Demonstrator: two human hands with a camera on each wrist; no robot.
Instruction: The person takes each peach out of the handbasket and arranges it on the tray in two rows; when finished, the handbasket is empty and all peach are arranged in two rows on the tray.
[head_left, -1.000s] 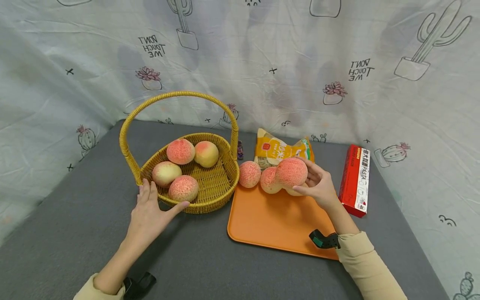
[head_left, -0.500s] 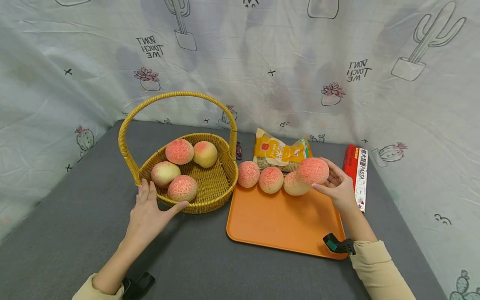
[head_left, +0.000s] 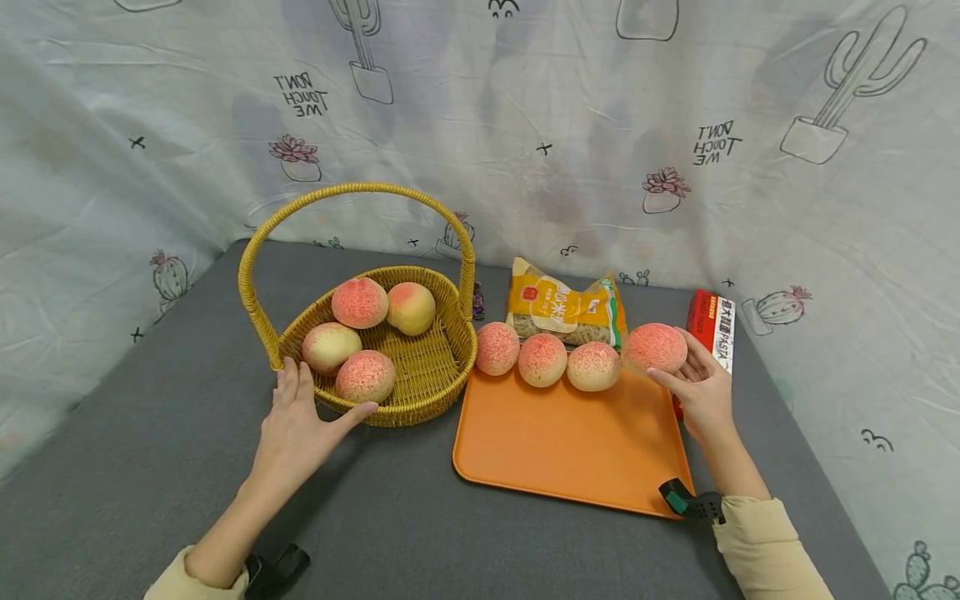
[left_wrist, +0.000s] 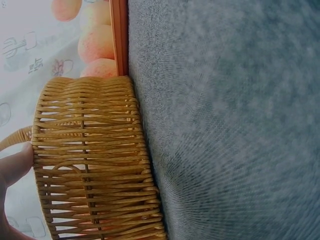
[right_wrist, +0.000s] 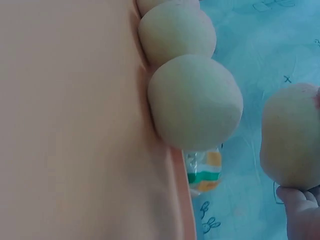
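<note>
My left hand (head_left: 298, 433) rests on the near left rim of a yellow wicker basket (head_left: 431, 408), thumb and fingers spread wide and fairly straight. In the left wrist view the thumb (left_wrist: 17, 162) touches the rim of the woven wall (left_wrist: 90, 150). Several peaches (head_left: 367, 377) lie inside the basket. On the right, my right hand (head_left: 708, 392) holds a pink peach (head_left: 655, 347) between thumb and fingers above the far right corner of an orange tray (head_left: 562, 442). The right wrist view shows this peach (right_wrist: 290, 135) raised off the tray. Three other peaches (head_left: 543, 360) sit in a row along the tray's far edge.
A yellow food bag (head_left: 566, 304) lies behind the row of peaches. The red pasta box (head_left: 708, 321) stands right of the tray, partly covered by my right hand. A small dark purple item (head_left: 477, 300) sits behind the basket's right side. A printed curtain (head_left: 540, 150) hangs at the back.
My right hand has carried its peach rightward along the row and a little lower, bringing the third peach in the row into full view. The left hand has stayed on the basket.
</note>
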